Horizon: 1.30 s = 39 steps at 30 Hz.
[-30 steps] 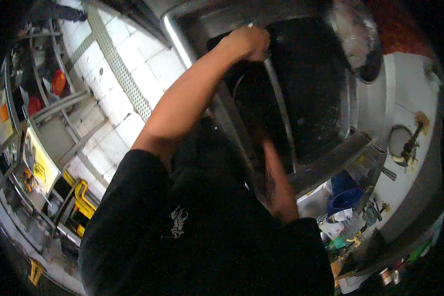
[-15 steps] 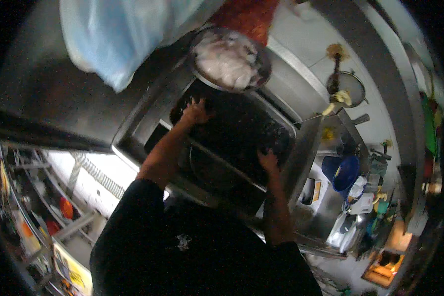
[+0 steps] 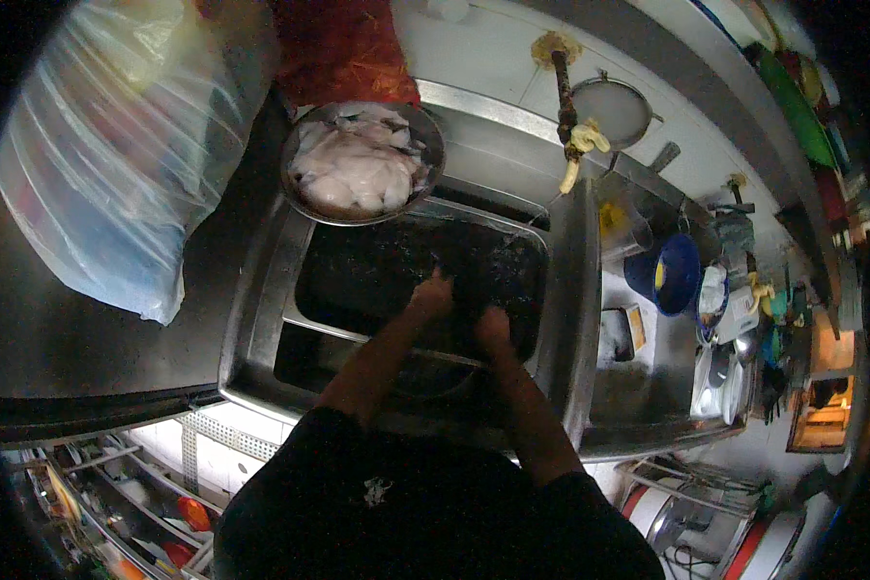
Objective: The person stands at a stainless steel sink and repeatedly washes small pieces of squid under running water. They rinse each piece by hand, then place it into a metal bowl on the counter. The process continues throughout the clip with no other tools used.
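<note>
Since half a second ago both of our hands have come together at the middle of the sink [image 3: 261, 290] — the left hand [image 3: 433, 295] has dropped from the far rim, beside the bowl, down into the basin, and the right hand [image 3: 493, 324] has moved in next to it. Our view has also swung, so that the sink now sits square under us.

Left hand and right hand lie just beside each other over the dark basin, right of its centre and nearer the far wall than the near rim. Between and under them we make out a dark object [image 3: 464, 290] — too dim to name, and its long axis cannot be told. Whether the fingers are clenched on it or only resting we cannot tell; both hands look curled downward.

A metal bowl [image 3: 304, 198] of pale raw meat sits on the far-left corner of the sink rim, up and to the left of the left hand, which is the nearer one to it. A tap [image 3: 570, 145] stands at the far edge, right of the hands. A clear plastic bag [image 3: 106, 174] lies on the counter, well to the left.
</note>
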### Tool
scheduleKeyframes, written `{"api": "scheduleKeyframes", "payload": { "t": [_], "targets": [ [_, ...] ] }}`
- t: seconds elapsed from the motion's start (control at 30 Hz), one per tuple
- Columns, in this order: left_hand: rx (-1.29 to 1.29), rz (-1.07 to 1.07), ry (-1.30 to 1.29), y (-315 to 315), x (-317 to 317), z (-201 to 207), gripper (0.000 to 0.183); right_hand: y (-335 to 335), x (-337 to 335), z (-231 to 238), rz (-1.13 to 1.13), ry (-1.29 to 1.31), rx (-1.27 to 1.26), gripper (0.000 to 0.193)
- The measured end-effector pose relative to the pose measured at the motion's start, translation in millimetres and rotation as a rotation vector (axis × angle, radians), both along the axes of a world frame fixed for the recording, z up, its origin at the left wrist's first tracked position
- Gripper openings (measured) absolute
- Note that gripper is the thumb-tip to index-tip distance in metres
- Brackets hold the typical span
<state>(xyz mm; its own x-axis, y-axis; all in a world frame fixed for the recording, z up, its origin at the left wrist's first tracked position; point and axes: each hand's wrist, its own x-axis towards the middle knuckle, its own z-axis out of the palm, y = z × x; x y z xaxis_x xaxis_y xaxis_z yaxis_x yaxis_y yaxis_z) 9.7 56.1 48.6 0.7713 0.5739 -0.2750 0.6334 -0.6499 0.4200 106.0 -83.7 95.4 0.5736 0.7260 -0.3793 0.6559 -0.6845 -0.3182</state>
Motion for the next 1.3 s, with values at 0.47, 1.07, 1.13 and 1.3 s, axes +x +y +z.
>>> {"api": "scheduleKeyframes", "payload": {
  "t": [0.47,1.07,1.13,1.3],
  "targets": [
    [-1.209,0.223,-0.732,-20.4,1.1,112.7,0.036,-22.2,34.0,44.4,-0.311,0.607,1.025,0.030],
    [-0.206,-0.133,-0.807,-11.1,-37.7,68.9,0.036,-3.7,-34.1,33.8,-0.583,1.216,1.091,0.023],
    [-0.435,-0.094,-0.747,-10.7,-44.1,81.8,0.035,-4.5,-35.9,49.0,-0.513,1.298,1.106,0.020],
    [-0.739,-0.024,-0.572,-18.3,-43.5,128.6,0.024,-0.6,-21.9,40.9,-0.350,1.061,1.064,0.015]
  ]
}}
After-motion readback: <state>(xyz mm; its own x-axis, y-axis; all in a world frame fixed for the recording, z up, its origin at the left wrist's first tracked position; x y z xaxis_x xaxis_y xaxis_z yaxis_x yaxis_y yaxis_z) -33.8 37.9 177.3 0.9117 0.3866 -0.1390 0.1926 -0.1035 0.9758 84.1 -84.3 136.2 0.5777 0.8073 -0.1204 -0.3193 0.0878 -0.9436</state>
